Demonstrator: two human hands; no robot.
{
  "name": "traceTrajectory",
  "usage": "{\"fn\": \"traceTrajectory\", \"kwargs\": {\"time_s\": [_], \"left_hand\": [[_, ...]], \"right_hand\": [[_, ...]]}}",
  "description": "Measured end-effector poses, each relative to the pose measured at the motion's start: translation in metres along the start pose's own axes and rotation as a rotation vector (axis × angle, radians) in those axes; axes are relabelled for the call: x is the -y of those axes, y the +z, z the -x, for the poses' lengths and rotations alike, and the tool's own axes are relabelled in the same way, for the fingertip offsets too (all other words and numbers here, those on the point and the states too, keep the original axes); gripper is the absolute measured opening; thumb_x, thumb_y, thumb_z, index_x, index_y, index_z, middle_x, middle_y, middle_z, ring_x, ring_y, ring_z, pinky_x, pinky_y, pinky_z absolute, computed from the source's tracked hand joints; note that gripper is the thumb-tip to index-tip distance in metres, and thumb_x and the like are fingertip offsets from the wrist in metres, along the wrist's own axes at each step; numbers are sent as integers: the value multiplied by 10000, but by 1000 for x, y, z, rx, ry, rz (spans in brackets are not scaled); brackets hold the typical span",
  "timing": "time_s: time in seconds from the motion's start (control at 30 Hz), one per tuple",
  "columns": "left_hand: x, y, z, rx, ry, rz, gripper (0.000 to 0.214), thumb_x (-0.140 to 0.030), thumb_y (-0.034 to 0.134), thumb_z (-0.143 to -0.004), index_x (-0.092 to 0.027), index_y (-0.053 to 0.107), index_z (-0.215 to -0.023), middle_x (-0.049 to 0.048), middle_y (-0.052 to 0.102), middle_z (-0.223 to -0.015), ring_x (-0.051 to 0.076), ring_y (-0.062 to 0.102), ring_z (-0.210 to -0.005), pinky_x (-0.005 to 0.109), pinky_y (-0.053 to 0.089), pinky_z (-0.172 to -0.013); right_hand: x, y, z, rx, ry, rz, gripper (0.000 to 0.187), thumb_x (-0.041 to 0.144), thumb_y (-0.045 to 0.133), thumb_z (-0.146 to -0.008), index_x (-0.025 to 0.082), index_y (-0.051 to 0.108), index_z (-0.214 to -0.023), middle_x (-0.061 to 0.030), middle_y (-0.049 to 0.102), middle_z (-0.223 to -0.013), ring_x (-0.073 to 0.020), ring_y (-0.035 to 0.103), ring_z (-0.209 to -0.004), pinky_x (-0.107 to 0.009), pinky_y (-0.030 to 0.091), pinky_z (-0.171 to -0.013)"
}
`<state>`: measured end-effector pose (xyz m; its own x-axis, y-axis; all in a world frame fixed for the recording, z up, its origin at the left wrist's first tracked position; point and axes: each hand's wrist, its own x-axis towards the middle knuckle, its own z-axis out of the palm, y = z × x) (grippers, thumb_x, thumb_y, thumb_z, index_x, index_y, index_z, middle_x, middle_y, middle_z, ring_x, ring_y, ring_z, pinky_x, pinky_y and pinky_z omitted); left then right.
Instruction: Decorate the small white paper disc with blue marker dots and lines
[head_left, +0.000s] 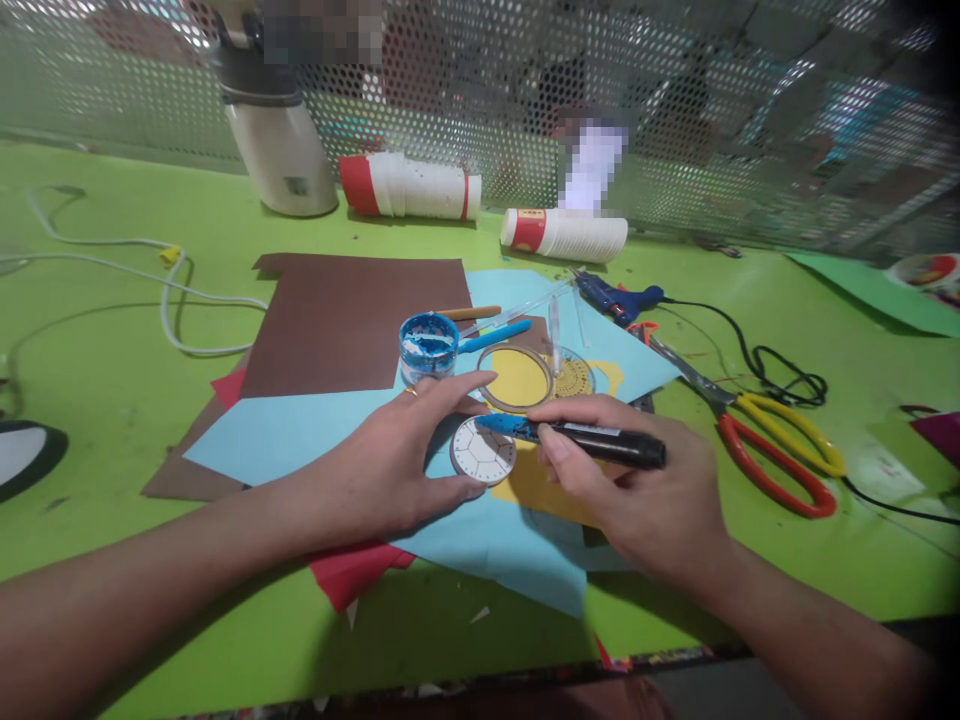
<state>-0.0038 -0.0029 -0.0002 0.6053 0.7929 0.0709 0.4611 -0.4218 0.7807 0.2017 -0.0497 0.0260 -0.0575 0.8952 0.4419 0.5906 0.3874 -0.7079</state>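
Note:
A small white round disc [484, 455] with black lines like a football's pattern lies on light blue paper [517, 550]. My left hand [382, 460] is curved around its left side, the thumb at the lower edge and a finger stretched past the top. Pinched in my right hand [645, 490] is a black marker pen [600, 443]. Its blue-smeared tip meets the upper part of the disc. Just beyond are a clear tub of blue paint [429, 345], a blue pen or stick [495, 336], a ring [515, 349] and a clear perforated round template [576, 375].
Brown paper [352, 325] lies at the back left. Scissors [776, 500] with red and yellow handles and a blue glue gun [615, 297] with a black cord lie right. Two stacks of paper cups [427, 190] and a white appliance [281, 150] line the mesh panel [465, 80].

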Motion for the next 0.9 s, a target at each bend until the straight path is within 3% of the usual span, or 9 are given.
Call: {"fn": "traceTrajectory", "kwargs": {"time_s": [0.27, 0.9], "left_hand": [[0, -1, 1, 8, 2, -4, 810, -306, 717, -765, -237, 313, -1464, 90, 623, -1284, 266, 569, -1198, 452, 433, -1043], [-1, 0, 0, 14, -10, -31, 789, -311, 713, -768, -243, 330, -1455, 109, 616, -1279, 287, 572, -1177, 476, 442, -1023]], "right_hand": [[3, 0, -2, 28, 19, 7, 97, 161, 649, -787, 164, 721, -853, 3, 704, -624, -118, 646, -516, -220, 506, -477], [7, -1, -2, 15, -64, 45, 94, 108, 670, -763, 160, 720, -823, 15, 716, -639, -88, 639, -511, -178, 503, -501]]}}
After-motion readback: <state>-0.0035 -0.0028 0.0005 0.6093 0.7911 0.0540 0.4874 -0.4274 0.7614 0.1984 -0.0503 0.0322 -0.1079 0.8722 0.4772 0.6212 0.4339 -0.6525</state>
